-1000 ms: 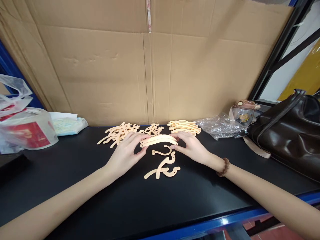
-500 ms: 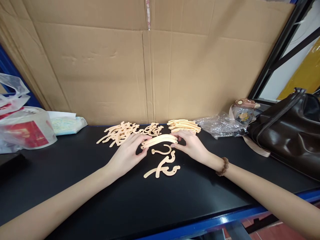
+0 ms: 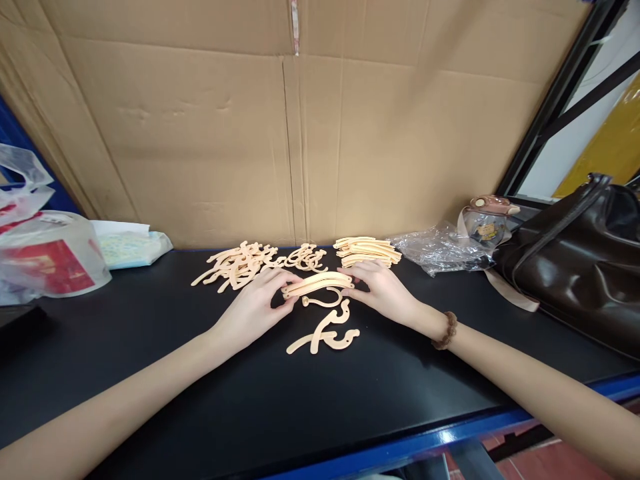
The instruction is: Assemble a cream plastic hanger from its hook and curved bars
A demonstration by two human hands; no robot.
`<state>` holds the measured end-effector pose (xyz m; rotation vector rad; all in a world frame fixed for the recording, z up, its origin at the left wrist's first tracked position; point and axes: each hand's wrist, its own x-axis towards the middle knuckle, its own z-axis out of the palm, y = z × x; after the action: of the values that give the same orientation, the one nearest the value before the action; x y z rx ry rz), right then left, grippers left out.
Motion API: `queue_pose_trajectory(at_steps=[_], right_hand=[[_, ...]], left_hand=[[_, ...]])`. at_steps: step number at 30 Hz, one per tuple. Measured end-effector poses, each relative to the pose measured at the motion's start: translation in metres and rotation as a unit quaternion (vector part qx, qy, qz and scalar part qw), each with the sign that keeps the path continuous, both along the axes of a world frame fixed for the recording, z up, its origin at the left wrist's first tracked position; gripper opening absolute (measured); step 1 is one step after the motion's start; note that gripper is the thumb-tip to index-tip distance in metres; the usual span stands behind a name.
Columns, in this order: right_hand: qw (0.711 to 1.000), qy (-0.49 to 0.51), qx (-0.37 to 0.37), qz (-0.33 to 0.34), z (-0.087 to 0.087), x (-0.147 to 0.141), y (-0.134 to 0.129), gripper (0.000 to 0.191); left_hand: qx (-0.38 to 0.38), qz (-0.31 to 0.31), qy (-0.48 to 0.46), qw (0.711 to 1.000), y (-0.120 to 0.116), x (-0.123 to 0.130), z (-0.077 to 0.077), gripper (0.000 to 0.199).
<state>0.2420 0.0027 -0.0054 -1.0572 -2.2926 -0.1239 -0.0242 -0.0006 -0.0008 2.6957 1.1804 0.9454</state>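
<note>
Between my two hands are curved beige strips (image 3: 319, 284) laid together, with small holes at their ends. My left hand (image 3: 260, 300) pinches their left end, and my right hand (image 3: 377, 290) pinches the right end. Just below them on the black table lies a beige hook (image 3: 325, 302) with a round knob. Nearer to me, two beige arm pieces with curled ends (image 3: 330, 333) lie crossed. Behind my left hand is a pile of similar arm pieces (image 3: 240, 263), beside a smaller pile of hooks (image 3: 306, 257). A stack of curved strips (image 3: 367, 251) lies behind my right hand.
A plastic bag with a large tape roll (image 3: 60, 257) and a tissue pack (image 3: 135, 248) stand at the left. Clear plastic wrap (image 3: 440, 250), a small bottle (image 3: 485, 227) and a dark leather bag (image 3: 575, 267) are at the right. Cardboard (image 3: 215, 147) stands behind.
The held strips have tilted slightly and sit closer together, showing more of their edges. Both hands keep their hold at the ends. The whole view has shifted very slightly.
</note>
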Motion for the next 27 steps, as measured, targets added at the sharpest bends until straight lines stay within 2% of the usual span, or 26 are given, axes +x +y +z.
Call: queue_pose_trajectory(at_steps=[6, 9, 13, 16, 18, 22, 27], right_hand=[[0.995, 0.064, -0.073, 0.003, -0.004, 0.0, 0.004, 0.048], [0.992, 0.095, -0.084, 0.0, -0.003, 0.0, 0.003, 0.05], [0.986, 0.147, -0.075, -0.015, 0.001, -0.001, -0.002, 0.043], [0.979, 0.186, -0.078, 0.001, 0.003, -0.002, -0.004, 0.04], [0.976, 0.204, -0.081, 0.013, 0.003, -0.003, -0.004, 0.036], [0.979, 0.193, -0.056, 0.01, 0.006, -0.006, -0.007, 0.012], [0.985, 0.173, -0.027, -0.001, 0.01, -0.007, -0.01, 0.008]], left_hand=[[-0.062, 0.01, -0.018, 0.998, 0.004, 0.0, -0.002, 0.021], [-0.091, 0.007, -0.041, 0.995, 0.002, 0.002, -0.001, 0.025], [-0.155, 0.028, -0.081, 0.984, -0.002, 0.006, 0.0, 0.028], [-0.193, 0.024, -0.106, 0.975, -0.004, 0.007, 0.0, 0.031], [-0.195, 0.018, -0.112, 0.974, -0.005, 0.007, 0.0, 0.032], [-0.186, 0.011, -0.098, 0.978, -0.009, 0.008, 0.001, 0.029], [-0.204, 0.01, -0.104, 0.973, -0.011, 0.011, 0.001, 0.026]])
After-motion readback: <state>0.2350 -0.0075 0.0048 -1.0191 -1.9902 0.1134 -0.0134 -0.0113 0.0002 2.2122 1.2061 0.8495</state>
